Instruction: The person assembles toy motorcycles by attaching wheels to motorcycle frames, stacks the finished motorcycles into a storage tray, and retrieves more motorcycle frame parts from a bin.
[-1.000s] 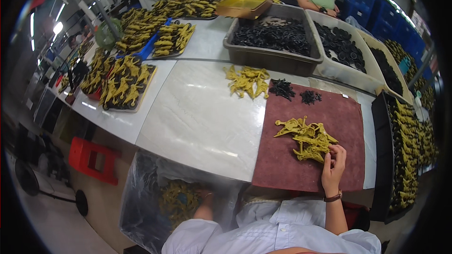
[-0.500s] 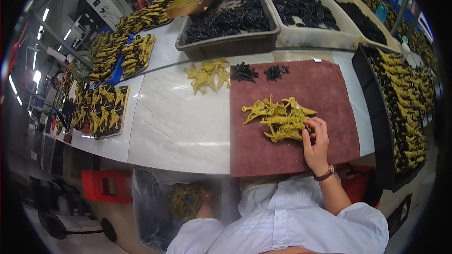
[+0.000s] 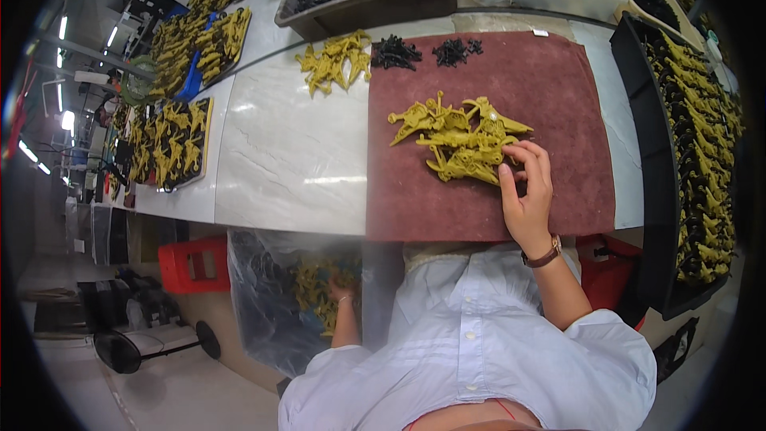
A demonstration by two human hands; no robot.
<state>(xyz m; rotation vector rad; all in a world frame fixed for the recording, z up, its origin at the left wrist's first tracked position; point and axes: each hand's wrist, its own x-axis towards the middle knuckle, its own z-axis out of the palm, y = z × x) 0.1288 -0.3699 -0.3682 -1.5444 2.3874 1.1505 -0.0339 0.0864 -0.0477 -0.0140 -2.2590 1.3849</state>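
Right now my right hand [image 3: 528, 195] sits on the mat [image 3: 558, 88], fingers half curled, tips touching the near edge of the yellow pile [image 3: 459, 137]; no firm grip that I can see. Left hand [image 3: 341, 291] is down below the mat's near edge, inside the clear bag [image 3: 263, 311] among yellow parts; can't tell if it's closed. Beyond the mat's far edge: another yellow heap [image 3: 335, 60], black bits [image 3: 423, 52]. I'd judge it early on, w/ most of the pile left.

Head camera looks steeply down, close over the maroon mat [image 3: 511, 112].
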